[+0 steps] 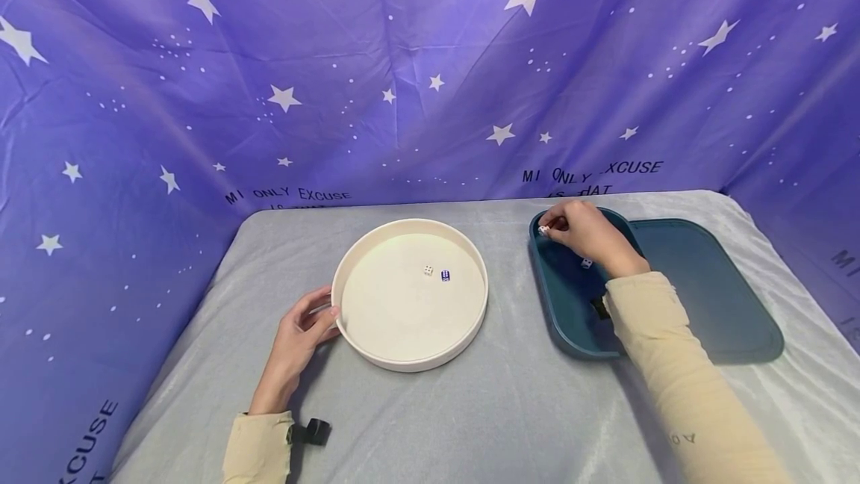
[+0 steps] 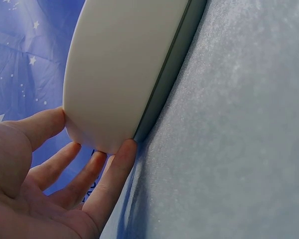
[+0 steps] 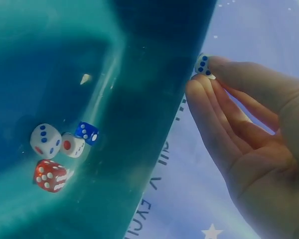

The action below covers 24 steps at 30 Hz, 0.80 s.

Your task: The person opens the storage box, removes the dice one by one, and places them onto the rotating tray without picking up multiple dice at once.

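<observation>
My left hand [image 1: 301,342] touches the near left side of a round cream tray [image 1: 411,358], its thumb at the rim and its fingertips spread along the outer wall. Inside that tray lie a small white die [image 1: 428,270] and a blue die [image 1: 445,275]. Over the far left corner of a teal tray [image 1: 552,320], my right hand [image 1: 583,228] pinches a white die with blue dots [image 3: 203,64] between thumb and fingertips. Below it in the teal tray, the right wrist view shows a larger white die [image 3: 46,141], a small white die [image 3: 73,145], a blue die [image 3: 87,133] and a red die [image 3: 51,176].
A flat teal panel [image 1: 712,297] lies against the right side of the teal tray. Both trays stand on a table under a pale grey cloth [image 1: 510,402]. A purple star-patterned curtain [image 1: 416,95] hangs behind and at the sides.
</observation>
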{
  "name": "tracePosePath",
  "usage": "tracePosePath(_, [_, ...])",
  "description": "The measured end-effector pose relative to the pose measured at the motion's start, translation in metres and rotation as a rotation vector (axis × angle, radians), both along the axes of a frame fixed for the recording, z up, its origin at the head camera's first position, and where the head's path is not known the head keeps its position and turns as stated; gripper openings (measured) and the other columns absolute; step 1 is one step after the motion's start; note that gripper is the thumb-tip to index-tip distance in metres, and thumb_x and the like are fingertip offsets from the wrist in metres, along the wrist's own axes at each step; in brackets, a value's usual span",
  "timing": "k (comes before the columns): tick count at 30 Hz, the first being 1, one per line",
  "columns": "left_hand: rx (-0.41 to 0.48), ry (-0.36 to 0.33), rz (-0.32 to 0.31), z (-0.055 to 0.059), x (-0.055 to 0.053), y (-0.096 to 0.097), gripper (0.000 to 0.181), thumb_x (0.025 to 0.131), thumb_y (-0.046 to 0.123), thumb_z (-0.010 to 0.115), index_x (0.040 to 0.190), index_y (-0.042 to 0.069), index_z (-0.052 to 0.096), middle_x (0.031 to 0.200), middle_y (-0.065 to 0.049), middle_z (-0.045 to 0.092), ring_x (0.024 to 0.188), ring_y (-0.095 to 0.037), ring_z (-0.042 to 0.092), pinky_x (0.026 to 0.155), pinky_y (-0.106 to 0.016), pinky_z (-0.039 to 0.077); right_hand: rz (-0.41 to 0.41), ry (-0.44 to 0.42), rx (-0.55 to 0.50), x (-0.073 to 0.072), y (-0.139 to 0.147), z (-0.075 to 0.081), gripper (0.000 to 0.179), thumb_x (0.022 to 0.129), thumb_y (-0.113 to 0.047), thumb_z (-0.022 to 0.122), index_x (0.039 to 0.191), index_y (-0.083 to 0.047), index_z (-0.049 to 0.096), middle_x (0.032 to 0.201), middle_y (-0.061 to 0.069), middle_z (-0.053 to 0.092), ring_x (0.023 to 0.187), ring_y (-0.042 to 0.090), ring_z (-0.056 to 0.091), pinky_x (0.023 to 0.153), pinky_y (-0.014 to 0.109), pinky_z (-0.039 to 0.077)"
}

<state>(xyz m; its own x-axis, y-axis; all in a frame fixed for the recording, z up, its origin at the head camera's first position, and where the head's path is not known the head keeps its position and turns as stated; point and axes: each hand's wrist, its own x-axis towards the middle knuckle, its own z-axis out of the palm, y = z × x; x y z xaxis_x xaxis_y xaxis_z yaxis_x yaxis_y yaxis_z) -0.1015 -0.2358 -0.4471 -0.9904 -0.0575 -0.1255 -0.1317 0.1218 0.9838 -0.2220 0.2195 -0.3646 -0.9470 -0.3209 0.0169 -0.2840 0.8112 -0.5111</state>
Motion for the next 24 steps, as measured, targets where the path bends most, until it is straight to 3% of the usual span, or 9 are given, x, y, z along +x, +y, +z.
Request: tracePosePath(24, [0.001,0.012,-0.005,-0.001,0.000,0.000,0.052,0.095,0.016,0.068,0.142,0.004,0.049,0.138,-0.019,0.053,0.109,-0.011,0.065,0.085,-0.028,0.061,0.049,0.103,-0.025,0.014,-0.018,0.017,0.014,0.093,-0.002,0.067,0.104,0.004,0.072,0.098,0.017,0.068,0.087,0.028,0.066,0.077,0.045,0.059])
